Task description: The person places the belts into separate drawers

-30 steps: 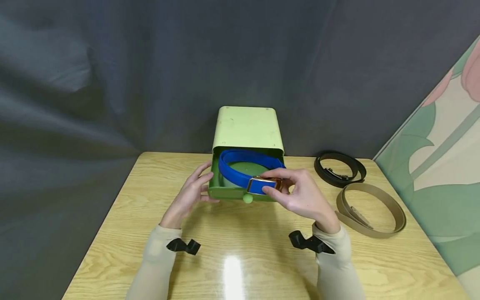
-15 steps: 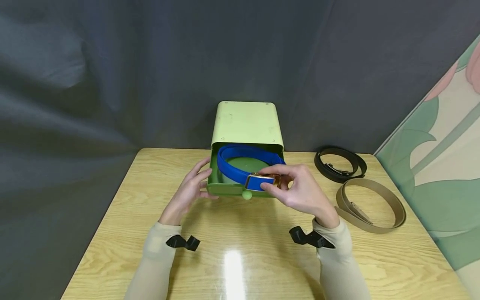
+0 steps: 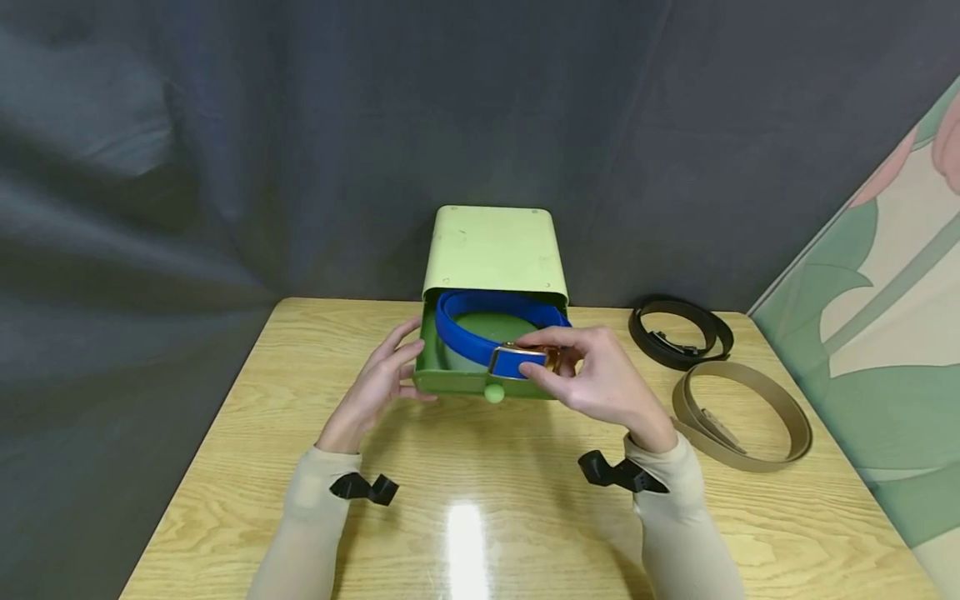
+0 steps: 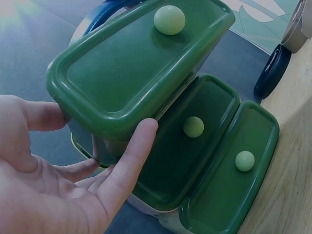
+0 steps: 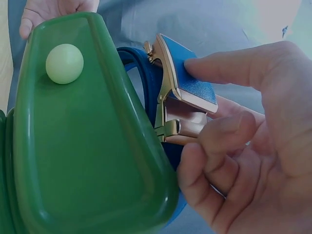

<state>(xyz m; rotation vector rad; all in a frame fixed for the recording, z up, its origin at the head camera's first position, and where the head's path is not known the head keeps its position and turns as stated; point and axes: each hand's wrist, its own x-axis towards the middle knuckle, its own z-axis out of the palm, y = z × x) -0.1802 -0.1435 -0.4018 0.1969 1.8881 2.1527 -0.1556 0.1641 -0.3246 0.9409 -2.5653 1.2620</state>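
Left hand (image 3: 378, 377) spread against drawer (image 3: 453, 382); right hand (image 3: 603, 375) pinching blue belt (image 3: 467, 340); black belt (image 3: 641, 337), tan belt (image 3: 799, 427) near.

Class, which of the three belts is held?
The blue belt; the right hand pinches its buckle. The black belt and beige belt lie on the table.

Belts, 3 total: blue belt (image 3: 465, 343), black belt (image 3: 663, 356) & tan belt (image 3: 750, 461), 1 ea.; gold-rimmed buckle (image 3: 517, 363) on the blue one, qty. 1. Cabinet (image 3: 495, 250), 1, w/ 3 drawers, best counted in the left wrist view: upper drawer (image 4: 131, 73), mid. drawer (image 4: 187, 151), lower drawer (image 4: 229, 185). Round knobs, 3, i.e. 1 per drawer: upper knob (image 4: 169, 20), mid. knob (image 4: 193, 127), lower knob (image 4: 244, 161). Hands, 2: left hand (image 3: 372, 385), right hand (image 3: 600, 375). Sleeves, 2: L sleeve (image 3: 303, 525), R sleeve (image 3: 678, 525). Black wrist pieces, 2: L piece (image 3: 365, 488), R piece (image 3: 621, 472). Desk (image 3: 225, 467), 1; dark curtain (image 3: 375, 142), 1; patterned panel (image 3: 885, 317), 1.
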